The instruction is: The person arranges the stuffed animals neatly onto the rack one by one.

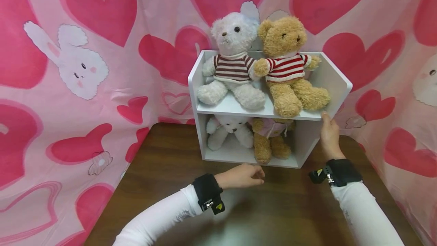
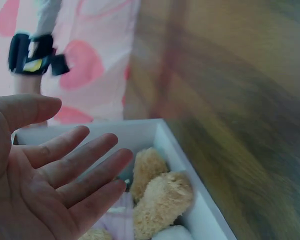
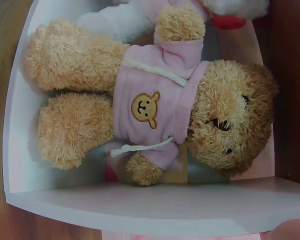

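Observation:
A white two-tier shelf (image 1: pixel 235 106) holds plush bears. My right hand (image 1: pixel 330 134) grips its right side panel, the thumb at the front edge by the middle board; only a bit of that hand (image 3: pixel 292 231) shows in the right wrist view. Just in front of the shelf's bottom edge, my left hand (image 1: pixel 243 175) hovers with nothing in it, fingers relaxed, palm visible (image 2: pixel 55 190) in the left wrist view. On top sit a white bear (image 1: pixel 235 33) in a brown-striped sweater and a tan bear (image 1: pixel 285 35) in a red-striped one.
Below sit a white plush (image 1: pixel 232 124), its head partly hidden, and a tan bear in a pink hoodie (image 3: pixel 152 107). The shelf stands on a brown wooden table (image 1: pixel 164 155), near a pink curtain (image 1: pixel 153 7) printed with hearts and rabbits.

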`<action>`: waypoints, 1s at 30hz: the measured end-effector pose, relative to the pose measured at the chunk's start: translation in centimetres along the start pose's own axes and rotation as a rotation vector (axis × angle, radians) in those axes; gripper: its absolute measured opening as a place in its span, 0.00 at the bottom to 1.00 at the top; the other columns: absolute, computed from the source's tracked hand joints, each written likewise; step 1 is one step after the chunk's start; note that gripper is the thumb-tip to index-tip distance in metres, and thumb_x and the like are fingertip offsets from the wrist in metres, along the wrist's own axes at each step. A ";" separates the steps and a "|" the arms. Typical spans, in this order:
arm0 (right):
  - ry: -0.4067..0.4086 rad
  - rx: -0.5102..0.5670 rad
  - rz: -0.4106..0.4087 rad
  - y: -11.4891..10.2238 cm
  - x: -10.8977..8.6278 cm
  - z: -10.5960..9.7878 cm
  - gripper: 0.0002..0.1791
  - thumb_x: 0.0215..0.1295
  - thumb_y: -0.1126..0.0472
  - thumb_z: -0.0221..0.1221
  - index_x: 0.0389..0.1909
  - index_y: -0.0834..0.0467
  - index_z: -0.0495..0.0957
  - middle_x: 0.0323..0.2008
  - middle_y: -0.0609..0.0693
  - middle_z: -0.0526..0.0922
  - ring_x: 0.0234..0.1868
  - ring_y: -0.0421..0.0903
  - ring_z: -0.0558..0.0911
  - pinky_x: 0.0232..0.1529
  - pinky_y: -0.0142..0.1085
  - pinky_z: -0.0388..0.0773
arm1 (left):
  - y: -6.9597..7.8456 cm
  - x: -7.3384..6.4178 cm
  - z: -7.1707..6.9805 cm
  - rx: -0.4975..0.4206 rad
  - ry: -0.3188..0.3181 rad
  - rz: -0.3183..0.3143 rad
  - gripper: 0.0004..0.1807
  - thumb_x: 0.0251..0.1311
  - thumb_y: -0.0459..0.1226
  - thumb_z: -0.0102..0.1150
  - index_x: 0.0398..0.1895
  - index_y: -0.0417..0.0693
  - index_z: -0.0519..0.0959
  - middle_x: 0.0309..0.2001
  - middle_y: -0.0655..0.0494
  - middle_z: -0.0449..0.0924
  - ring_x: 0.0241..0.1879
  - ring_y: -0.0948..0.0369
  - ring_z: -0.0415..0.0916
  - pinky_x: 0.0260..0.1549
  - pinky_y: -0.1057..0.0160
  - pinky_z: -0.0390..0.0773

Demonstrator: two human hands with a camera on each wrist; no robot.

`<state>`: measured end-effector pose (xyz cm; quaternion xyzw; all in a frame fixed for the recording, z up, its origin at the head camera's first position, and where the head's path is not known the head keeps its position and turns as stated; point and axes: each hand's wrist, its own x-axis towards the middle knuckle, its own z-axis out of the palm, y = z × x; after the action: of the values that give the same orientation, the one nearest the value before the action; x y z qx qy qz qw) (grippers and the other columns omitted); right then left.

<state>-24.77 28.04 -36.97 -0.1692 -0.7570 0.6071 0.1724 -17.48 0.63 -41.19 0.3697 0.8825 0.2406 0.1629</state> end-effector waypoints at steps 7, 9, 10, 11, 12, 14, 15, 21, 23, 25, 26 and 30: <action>-0.062 -0.125 -0.022 -0.2 0.3 -1.7 0.38 0.67 0.41 0.34 0.67 0.66 0.51 0.67 0.62 0.53 0.65 0.55 0.53 0.65 0.46 0.47 | -1.7 -2.8 0.1 0.151 -0.063 0.002 0.15 0.61 0.44 0.54 0.47 0.47 0.76 0.43 0.59 0.79 0.40 0.68 0.75 0.37 0.73 0.73; -0.075 -0.139 -0.039 -0.1 0.4 -2.0 0.38 0.67 0.41 0.34 0.68 0.65 0.51 0.66 0.63 0.53 0.65 0.57 0.53 0.65 0.47 0.47 | -2.5 -3.5 -0.1 0.174 -0.055 -0.016 0.16 0.60 0.44 0.54 0.47 0.47 0.76 0.43 0.58 0.79 0.41 0.67 0.76 0.38 0.71 0.73; -0.084 -0.138 -0.049 -0.1 0.4 -2.2 0.38 0.67 0.41 0.34 0.68 0.65 0.50 0.66 0.63 0.53 0.65 0.57 0.53 0.65 0.48 0.47 | -2.8 -3.9 -0.1 0.184 -0.049 -0.022 0.16 0.60 0.44 0.54 0.47 0.46 0.76 0.44 0.58 0.79 0.41 0.66 0.76 0.38 0.71 0.74; -0.091 -0.144 -0.060 -0.1 0.4 -2.3 0.38 0.67 0.41 0.34 0.68 0.64 0.49 0.66 0.64 0.53 0.65 0.58 0.53 0.65 0.49 0.47 | -3.2 -4.2 -0.2 0.194 -0.042 -0.026 0.16 0.60 0.44 0.54 0.47 0.47 0.76 0.43 0.58 0.80 0.42 0.66 0.76 0.39 0.70 0.74; -0.099 -0.148 -0.071 0.0 0.4 -2.5 0.38 0.68 0.42 0.34 0.69 0.64 0.47 0.67 0.64 0.52 0.65 0.58 0.52 0.65 0.50 0.46 | -3.5 -4.5 -0.2 0.204 -0.037 -0.028 0.15 0.60 0.44 0.54 0.47 0.47 0.76 0.43 0.58 0.80 0.41 0.66 0.76 0.39 0.70 0.74; -0.102 -0.169 -0.099 0.0 0.3 -2.8 0.38 0.68 0.42 0.35 0.69 0.65 0.47 0.66 0.65 0.53 0.64 0.60 0.54 0.63 0.51 0.49 | -3.9 -5.4 -0.3 0.223 -0.028 -0.025 0.15 0.60 0.45 0.55 0.46 0.48 0.76 0.43 0.58 0.80 0.41 0.66 0.76 0.38 0.69 0.74; -0.101 -0.189 -0.117 0.1 0.2 -2.9 0.37 0.68 0.42 0.35 0.69 0.65 0.47 0.65 0.67 0.54 0.63 0.60 0.56 0.61 0.51 0.53 | -4.1 -5.8 -0.3 0.230 -0.023 -0.024 0.15 0.59 0.45 0.55 0.46 0.48 0.76 0.43 0.59 0.80 0.40 0.67 0.76 0.37 0.69 0.74; -0.116 -0.266 -0.209 0.5 -0.1 -3.9 0.36 0.69 0.45 0.37 0.67 0.67 0.50 0.59 0.70 0.63 0.50 0.54 0.68 0.42 0.34 0.65 | -5.4 -8.3 -1.1 0.222 0.015 -0.036 0.14 0.58 0.44 0.57 0.44 0.47 0.76 0.42 0.57 0.80 0.39 0.66 0.76 0.35 0.68 0.75; -0.117 -0.265 -0.244 0.7 0.0 -4.2 0.34 0.70 0.46 0.37 0.66 0.68 0.52 0.59 0.71 0.63 0.54 0.56 0.66 0.49 0.38 0.65 | -6.0 -9.0 -1.5 0.207 0.038 -0.050 0.14 0.58 0.43 0.57 0.44 0.46 0.76 0.41 0.56 0.80 0.39 0.65 0.77 0.36 0.67 0.76; -0.113 -0.280 -0.281 0.9 0.0 -4.5 0.33 0.71 0.47 0.34 0.65 0.69 0.53 0.60 0.71 0.61 0.60 0.61 0.61 0.58 0.47 0.60 | -6.8 -9.6 -1.8 0.190 0.064 -0.068 0.14 0.57 0.42 0.58 0.43 0.45 0.76 0.41 0.55 0.80 0.40 0.63 0.77 0.37 0.65 0.76; -0.116 -0.280 -0.300 1.2 -0.1 -4.7 0.33 0.72 0.48 0.33 0.65 0.70 0.53 0.61 0.72 0.60 0.60 0.64 0.59 0.60 0.52 0.56 | -7.3 -9.9 -2.0 0.185 0.078 -0.075 0.14 0.57 0.42 0.58 0.43 0.44 0.76 0.41 0.55 0.80 0.40 0.62 0.77 0.36 0.64 0.77; -0.119 -0.319 -0.347 2.3 -0.2 -5.5 0.32 0.73 0.49 0.26 0.65 0.70 0.54 0.59 0.73 0.62 0.60 0.66 0.59 0.60 0.55 0.54 | -8.9 -11.2 -3.0 0.149 0.132 -0.112 0.15 0.56 0.41 0.59 0.43 0.41 0.75 0.40 0.52 0.80 0.38 0.59 0.77 0.36 0.61 0.77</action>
<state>-21.95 33.21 -38.09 -0.0256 -0.8699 0.4499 0.2004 -16.46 -13.90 -42.33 0.3141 0.9261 0.1888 0.0900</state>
